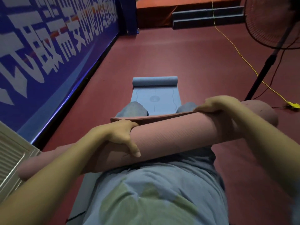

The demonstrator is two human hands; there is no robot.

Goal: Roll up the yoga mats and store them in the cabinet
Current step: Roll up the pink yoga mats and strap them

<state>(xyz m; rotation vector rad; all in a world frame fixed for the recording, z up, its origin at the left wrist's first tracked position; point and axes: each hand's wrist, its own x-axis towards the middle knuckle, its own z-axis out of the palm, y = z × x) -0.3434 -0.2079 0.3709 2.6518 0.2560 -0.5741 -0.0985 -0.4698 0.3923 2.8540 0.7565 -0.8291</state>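
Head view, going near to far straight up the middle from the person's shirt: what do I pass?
Pink rolled mat held in left hand and right hand → knees → flat part of blue mat → its rolled far end → red floor → steps.

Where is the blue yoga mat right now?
The blue mat lies on the red floor mid-frame, beyond the person's knees, far end partly rolled.

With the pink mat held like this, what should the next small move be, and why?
Probably tuck the loose flap down. The pink mat is rolled and gripped by the left hand and right hand, but its outer edge lifts off the roll between them, so it could unwind before storage.
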